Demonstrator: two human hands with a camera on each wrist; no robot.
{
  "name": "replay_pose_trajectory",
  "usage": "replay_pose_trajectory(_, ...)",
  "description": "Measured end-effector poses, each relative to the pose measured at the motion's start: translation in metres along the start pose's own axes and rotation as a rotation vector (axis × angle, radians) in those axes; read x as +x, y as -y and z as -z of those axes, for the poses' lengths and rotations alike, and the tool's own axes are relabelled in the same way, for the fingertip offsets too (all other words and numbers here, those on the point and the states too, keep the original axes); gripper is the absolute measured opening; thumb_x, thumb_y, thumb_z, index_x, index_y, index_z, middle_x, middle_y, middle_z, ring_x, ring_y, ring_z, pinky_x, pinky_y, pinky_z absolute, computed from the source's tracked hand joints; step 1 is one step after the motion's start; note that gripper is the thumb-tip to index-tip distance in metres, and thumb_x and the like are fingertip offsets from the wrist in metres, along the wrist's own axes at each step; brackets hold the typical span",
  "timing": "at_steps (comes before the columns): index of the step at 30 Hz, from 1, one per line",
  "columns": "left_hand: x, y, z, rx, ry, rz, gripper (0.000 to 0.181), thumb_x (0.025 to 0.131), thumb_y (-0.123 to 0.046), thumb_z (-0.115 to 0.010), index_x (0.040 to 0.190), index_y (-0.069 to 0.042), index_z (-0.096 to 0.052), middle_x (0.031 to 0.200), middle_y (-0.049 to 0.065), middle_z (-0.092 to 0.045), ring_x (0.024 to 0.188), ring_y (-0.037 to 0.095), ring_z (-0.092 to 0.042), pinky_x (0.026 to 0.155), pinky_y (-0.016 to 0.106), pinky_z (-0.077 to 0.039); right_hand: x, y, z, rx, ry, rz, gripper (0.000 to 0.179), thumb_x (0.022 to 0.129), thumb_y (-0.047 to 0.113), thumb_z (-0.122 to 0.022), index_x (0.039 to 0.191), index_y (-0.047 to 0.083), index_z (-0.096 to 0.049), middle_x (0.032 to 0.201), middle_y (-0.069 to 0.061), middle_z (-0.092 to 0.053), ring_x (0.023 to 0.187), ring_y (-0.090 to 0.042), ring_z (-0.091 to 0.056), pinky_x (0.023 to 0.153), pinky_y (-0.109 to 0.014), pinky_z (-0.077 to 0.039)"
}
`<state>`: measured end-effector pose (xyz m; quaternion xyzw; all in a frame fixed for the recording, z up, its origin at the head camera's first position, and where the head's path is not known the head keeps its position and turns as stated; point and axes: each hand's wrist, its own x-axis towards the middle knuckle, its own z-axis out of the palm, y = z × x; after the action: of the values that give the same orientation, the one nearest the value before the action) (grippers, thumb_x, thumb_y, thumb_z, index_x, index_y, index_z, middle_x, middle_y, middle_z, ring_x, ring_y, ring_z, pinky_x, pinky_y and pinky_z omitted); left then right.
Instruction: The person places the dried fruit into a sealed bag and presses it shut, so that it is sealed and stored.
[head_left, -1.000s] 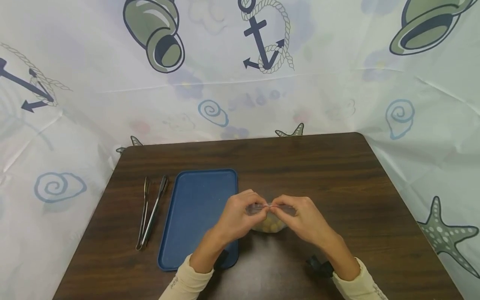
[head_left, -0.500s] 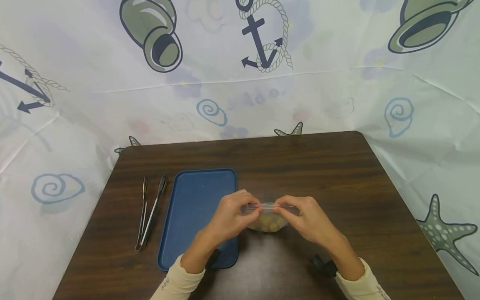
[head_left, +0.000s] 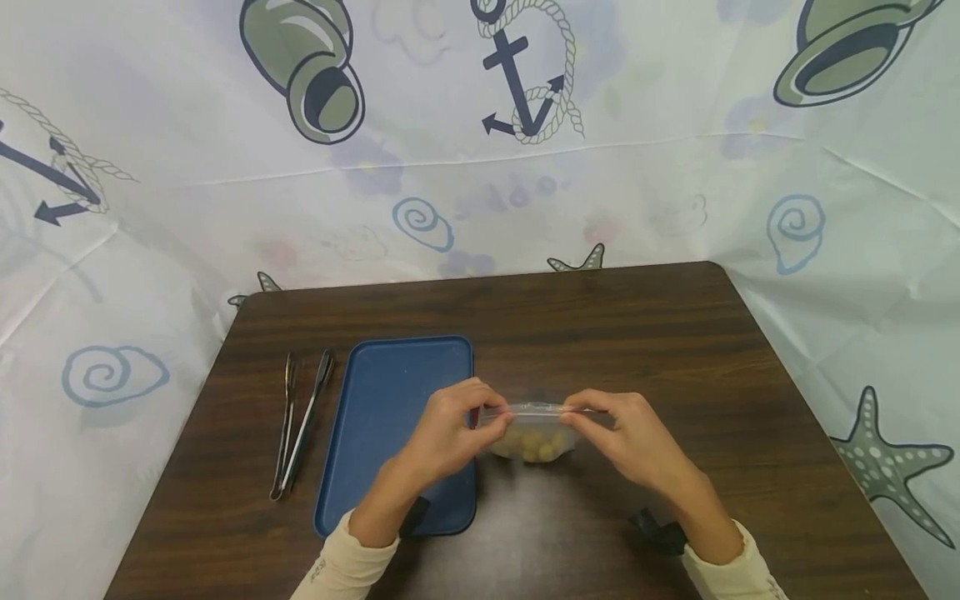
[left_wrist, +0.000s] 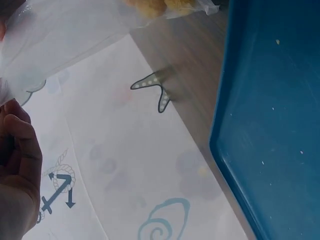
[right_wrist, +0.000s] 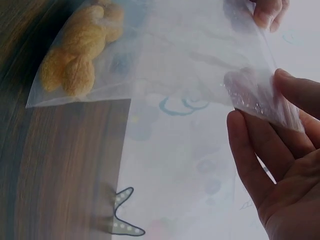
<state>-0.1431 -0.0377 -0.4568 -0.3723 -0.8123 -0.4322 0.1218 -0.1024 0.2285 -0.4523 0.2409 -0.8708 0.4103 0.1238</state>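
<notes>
A clear zip-top bag (head_left: 534, 429) hangs between my two hands above the table. Several round, golden-brown pieces (right_wrist: 82, 40) of what looks like food lie at its bottom. My left hand (head_left: 456, 429) pinches the left end of the bag's top edge between thumb and fingers. At the other end of that edge, my right hand (head_left: 630, 437) pinches the plastic the same way. In the right wrist view the right thumb presses on the bag's near face, with fingers behind it. Only part of the left hand shows in the left wrist view.
Under and beside my left forearm lies a blue tray (head_left: 405, 362) with small specks on it. Metal tongs (head_left: 296, 442) rest left of the tray. The dark wooden table (head_left: 615, 325) ends at a patterned white cloth (head_left: 660, 183) behind.
Both hands started close together at the middle of the bag's top edge. They have slid apart along it, left hand leftward and right hand rightward, and more of the bag shows.
</notes>
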Motion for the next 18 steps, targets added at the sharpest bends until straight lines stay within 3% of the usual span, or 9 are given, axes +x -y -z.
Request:
replay_pose_trajectory(6, -0.004, -0.001, 0.003, 0.009, -0.003, 0.005, 0.007, 0.089, -0.006, -0.078, 0.088, -0.013, -0.077, 0.082, -0.003, -0.071, 0.064, 0.011, -0.055, 0.058, 0.021, -0.046, -0.006, -0.002, 0.004, -0.009, -0.01, -0.021, 0.01, 0.094, 0.011, -0.075, 0.098, 0.019, -0.077, 0.095, 0.01, -0.078, 0.088, -0.002, -0.071, 0.078, -0.033, -0.06)
replay_pose_trajectory(13, -0.008, -0.001, 0.008, 0.028, 0.0, 0.003, 0.007, 0.09, -0.008, -0.077, 0.089, -0.015, -0.077, 0.082, -0.006, -0.069, 0.068, 0.006, -0.052, 0.059, 0.023, -0.047, -0.011, -0.003, 0.008, -0.013, -0.021, -0.039, 0.012, 0.095, 0.01, -0.074, 0.098, 0.021, -0.076, 0.095, 0.012, -0.078, 0.089, -0.001, -0.071, 0.08, -0.03, -0.06)
replay_pose_trajectory(18, -0.011, -0.002, 0.012, 0.058, 0.012, 0.011, 0.005, 0.091, -0.01, -0.077, 0.089, -0.015, -0.077, 0.081, -0.007, -0.069, 0.067, 0.014, -0.056, 0.058, 0.027, -0.049, -0.013, -0.002, 0.009, -0.027, -0.042, -0.033, 0.014, 0.094, 0.008, -0.074, 0.099, 0.021, -0.077, 0.097, 0.01, -0.079, 0.092, -0.004, -0.073, 0.081, -0.029, -0.06)
